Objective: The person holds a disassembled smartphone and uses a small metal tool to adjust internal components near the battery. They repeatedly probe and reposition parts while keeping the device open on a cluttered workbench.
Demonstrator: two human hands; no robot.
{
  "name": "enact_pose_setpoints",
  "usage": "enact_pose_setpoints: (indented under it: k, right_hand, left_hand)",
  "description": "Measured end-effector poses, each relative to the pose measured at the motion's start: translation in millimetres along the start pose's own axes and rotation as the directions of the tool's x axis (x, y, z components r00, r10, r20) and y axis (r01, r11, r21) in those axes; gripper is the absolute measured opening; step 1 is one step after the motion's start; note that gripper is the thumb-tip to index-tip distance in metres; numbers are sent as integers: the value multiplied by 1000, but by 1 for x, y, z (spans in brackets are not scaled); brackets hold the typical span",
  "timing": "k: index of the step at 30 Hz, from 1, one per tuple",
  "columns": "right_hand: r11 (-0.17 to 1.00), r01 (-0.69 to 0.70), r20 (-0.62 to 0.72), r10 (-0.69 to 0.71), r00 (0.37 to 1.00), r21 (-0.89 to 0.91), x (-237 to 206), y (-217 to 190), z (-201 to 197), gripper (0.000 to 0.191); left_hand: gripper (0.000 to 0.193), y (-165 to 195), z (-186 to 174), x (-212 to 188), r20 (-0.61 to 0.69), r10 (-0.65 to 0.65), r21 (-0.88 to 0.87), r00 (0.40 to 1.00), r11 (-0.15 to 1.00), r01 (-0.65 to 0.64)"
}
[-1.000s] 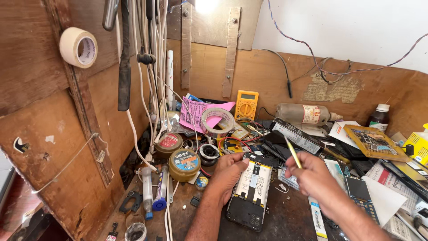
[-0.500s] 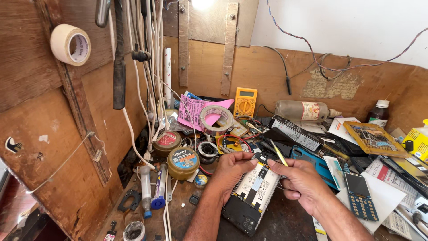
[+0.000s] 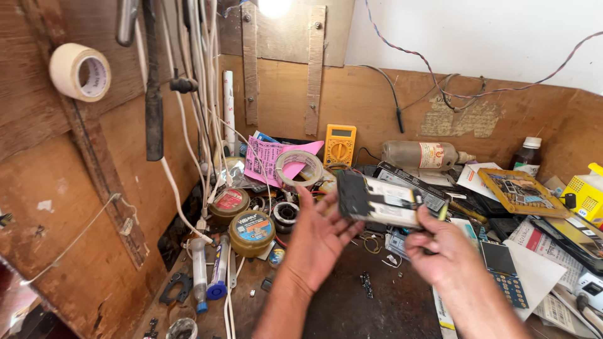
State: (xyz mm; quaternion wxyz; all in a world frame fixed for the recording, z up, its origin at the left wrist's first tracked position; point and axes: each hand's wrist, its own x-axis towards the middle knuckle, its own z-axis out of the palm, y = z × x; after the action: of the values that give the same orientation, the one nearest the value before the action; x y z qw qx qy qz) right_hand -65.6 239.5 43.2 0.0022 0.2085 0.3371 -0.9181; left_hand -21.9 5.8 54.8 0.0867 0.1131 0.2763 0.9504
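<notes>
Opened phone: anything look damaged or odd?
Yes: the opened phone is lifted off the bench between the left hand and right hand, back cover missing, insides bare. A clear plastic bottle lies tipped on its side behind.

Yellow box (image 3: 585, 191) far right; pink printed sheet (image 3: 267, 160) by back wall

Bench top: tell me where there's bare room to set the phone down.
One bare dark patch lies below the phone, between the left hand and right hand, with only small bits on it. Left is packed with tins and syringes; right is piled with papers.
</notes>
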Motion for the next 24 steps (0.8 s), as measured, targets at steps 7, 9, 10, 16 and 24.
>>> enact_pose_setpoints:
  k: [7, 9, 10, 16, 24]
  right_hand:
    - [1000, 2, -8, -2, 1000, -31, -14, 67, 23, 13]
    - [992, -7, 6, 8, 1000, -123, -23, 77, 30, 14]
    - [986, -7, 17, 10, 1000, -168, -27, 79, 33, 15]
    - [819, 205, 185, -123, 975, -535, -50, 78, 27, 44]
    - [649, 570, 275, -505, 818, -504, -33, 65, 18, 22]
  left_hand:
    - [31, -53, 11, 13, -103, 306, 417, 946, 877, -238]
    - [23, -57, 8, 17, -224, 358, 489, 906, 846, -214]
    - [21, -56, 4, 19, -242, 372, 502, 896, 839, -213]
    - [25, -34, -13, 27, -262, 299, 409, 917, 896, -175]
    - [40, -21, -17, 21, -151, 252, 276, 956, 939, -204]
